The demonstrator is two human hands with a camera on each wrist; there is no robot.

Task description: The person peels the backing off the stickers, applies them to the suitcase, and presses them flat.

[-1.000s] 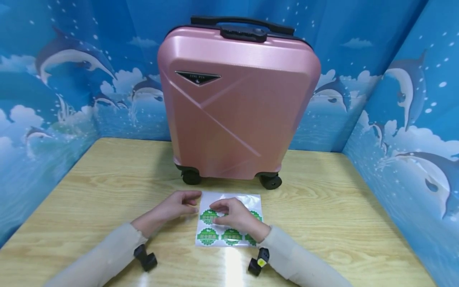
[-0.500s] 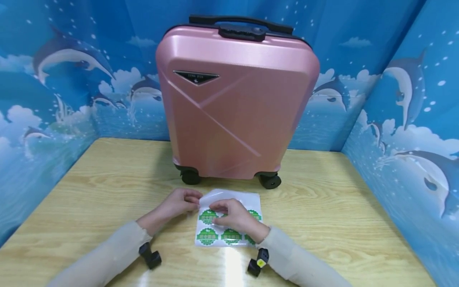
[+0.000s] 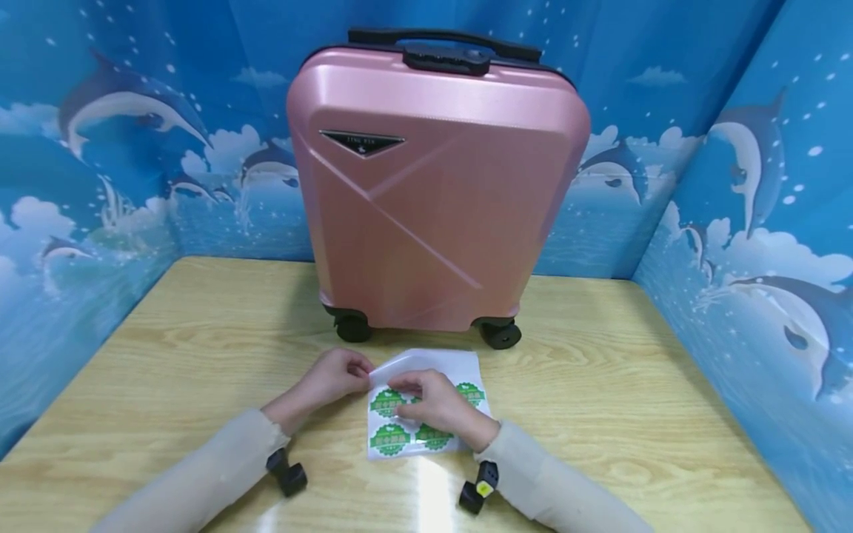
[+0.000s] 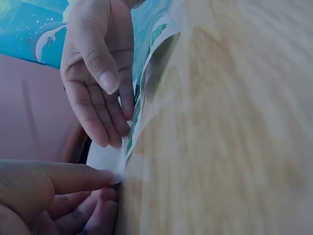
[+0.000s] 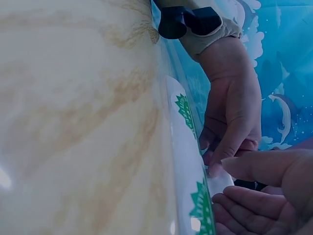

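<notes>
A white sheet of stickers (image 3: 440, 361) with round green badges lies on the table in the head view. The left hand (image 3: 336, 374) pinches its left edge between thumb and fingers, and the upper left part of the sheet bends up there. Over the middle of the sheet hovers the right hand (image 3: 436, 403), thumb and fingers apart and relaxed, covering some of the stickers. The right wrist view shows the left hand (image 5: 232, 107) at the sheet's edge, with the right hand (image 5: 274, 191) beside it. Whether the right fingertips touch the sheet is hard to tell.
Behind the sheet, a pink suitcase (image 3: 433, 200) stands upright on black wheels (image 3: 500, 334), with a black top handle (image 3: 443, 37). The wooden table (image 3: 600, 385) is bordered by a blue dolphin-print curtain (image 3: 620, 96) at the back and sides.
The left hand has moved slightly right and taken the sheet's left edge, which it has lifted. The sheet has turned a little; the right hand has hardly moved.
</notes>
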